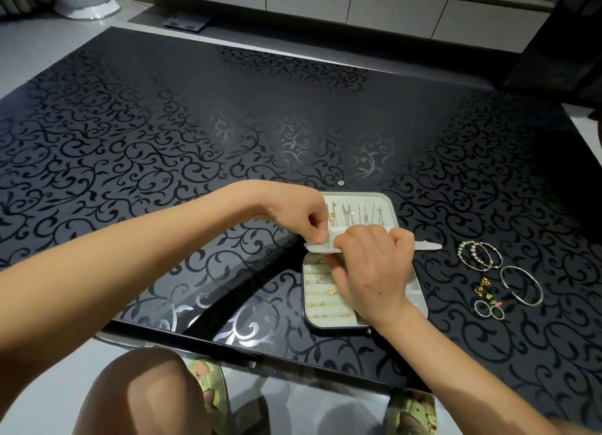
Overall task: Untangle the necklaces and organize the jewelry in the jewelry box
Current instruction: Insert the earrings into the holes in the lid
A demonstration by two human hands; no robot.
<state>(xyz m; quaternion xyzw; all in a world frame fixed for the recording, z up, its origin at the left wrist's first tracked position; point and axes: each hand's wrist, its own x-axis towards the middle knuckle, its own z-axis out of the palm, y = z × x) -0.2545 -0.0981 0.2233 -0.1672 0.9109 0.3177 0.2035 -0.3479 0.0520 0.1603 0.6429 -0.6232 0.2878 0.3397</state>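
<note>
A white jewelry box (420,299) lies open on the black patterned table. Several necklaces (353,214) hang in rows inside its raised lid (389,203). Small gold earrings and rings (329,291) sit in the slots of the lower tray. A white middle flap (428,246) stands across the box at the hinge. My left hand (306,218) pinches the flap's left end, where a small earring is stuck. My right hand (371,268) is curled over the flap's middle and grips it, covering much of the tray.
Right of the box lie pearl and silver bangles (479,255), a large open silver bangle (523,285), gold charms (485,289) and two silver rings (488,309). A tiny earring (341,183) sits beyond the lid. The table's near edge (247,364) is close to my knee.
</note>
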